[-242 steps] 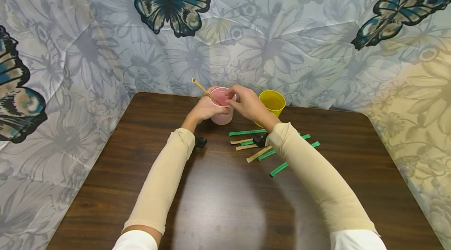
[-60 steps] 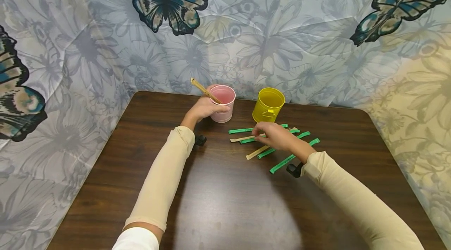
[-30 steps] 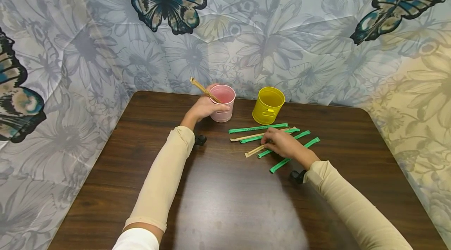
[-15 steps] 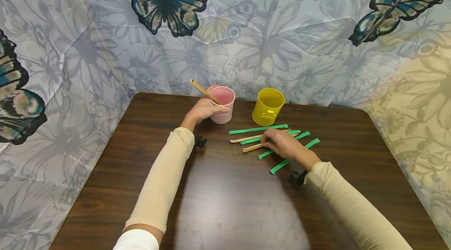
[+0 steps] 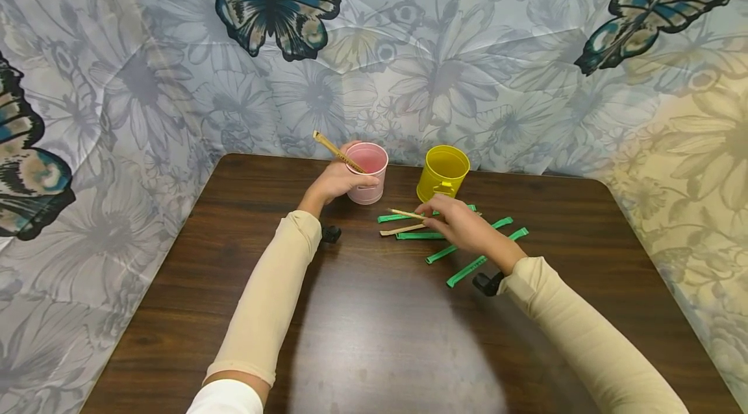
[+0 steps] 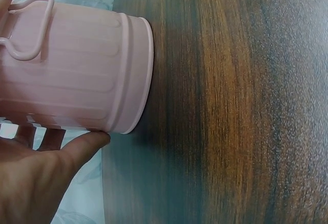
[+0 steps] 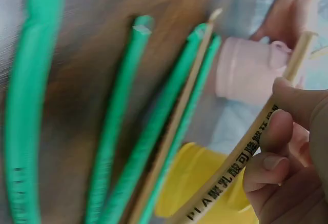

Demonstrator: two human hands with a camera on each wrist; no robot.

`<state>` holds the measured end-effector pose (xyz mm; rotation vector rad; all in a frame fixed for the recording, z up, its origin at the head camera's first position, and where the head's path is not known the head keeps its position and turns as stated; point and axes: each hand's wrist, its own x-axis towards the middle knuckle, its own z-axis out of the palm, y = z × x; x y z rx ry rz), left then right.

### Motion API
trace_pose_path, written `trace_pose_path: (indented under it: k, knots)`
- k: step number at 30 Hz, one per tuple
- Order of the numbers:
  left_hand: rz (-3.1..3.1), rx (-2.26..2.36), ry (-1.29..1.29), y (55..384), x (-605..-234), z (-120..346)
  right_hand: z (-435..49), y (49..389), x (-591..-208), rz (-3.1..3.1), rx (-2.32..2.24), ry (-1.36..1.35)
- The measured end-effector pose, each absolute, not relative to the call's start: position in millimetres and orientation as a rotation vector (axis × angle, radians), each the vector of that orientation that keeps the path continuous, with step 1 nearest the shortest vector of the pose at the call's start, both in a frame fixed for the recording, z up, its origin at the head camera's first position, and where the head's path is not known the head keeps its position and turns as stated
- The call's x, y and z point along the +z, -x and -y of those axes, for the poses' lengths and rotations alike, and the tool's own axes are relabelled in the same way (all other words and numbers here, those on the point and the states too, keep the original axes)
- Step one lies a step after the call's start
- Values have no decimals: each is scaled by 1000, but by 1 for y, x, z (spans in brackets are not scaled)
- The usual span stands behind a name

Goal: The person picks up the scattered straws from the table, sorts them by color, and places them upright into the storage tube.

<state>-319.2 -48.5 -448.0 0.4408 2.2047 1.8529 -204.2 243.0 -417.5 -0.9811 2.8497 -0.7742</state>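
In the head view my left hand (image 5: 336,183) grips the side of a small pink bucket (image 5: 365,196) standing near the table's back edge. One tan wrapped straw (image 5: 332,147) leans out over its rim. My right hand (image 5: 464,227) pinches another tan wrapped straw (image 7: 237,163), printed with dark characters, between thumb and fingers, raised above the others. Beneath that hand lie several green wrapped straws (image 5: 467,270) and a tan wrapped straw (image 5: 400,230), partly hidden by it. The left wrist view shows the thumb (image 6: 86,148) against the bucket's wall, near its base.
A yellow bucket (image 5: 430,182) with a handle stands behind the straws, right of the pink one. The dark wooden table (image 5: 374,336) ends at the back against a wall cloth (image 5: 327,96) printed with butterflies and flowers.
My right hand took hold of a tan straw among the pile and has lifted it up and toward the left; one green straw shifted. The left hand has stayed on the pink bucket.
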Motion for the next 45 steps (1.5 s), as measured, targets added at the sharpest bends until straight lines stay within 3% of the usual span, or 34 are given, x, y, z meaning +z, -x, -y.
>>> trace_pose_path:
  k: [13, 27, 36, 45]
  knots:
    - [-2235, 1844, -447, 319, -447, 48, -205, 220, -356, -2922, -1142, 1135]
    - [-2199, 1862, -447, 321, -447, 49, -161, 249, -301, -2970, -1447, 1086]
    - [-2153, 1852, -485, 312, -431, 50, -132, 265, -297, -2881, -1565, 1021]
    - [-2129, 1820, -510, 306, -420, 52, -118, 286, -331, -2945, -1348, 988]
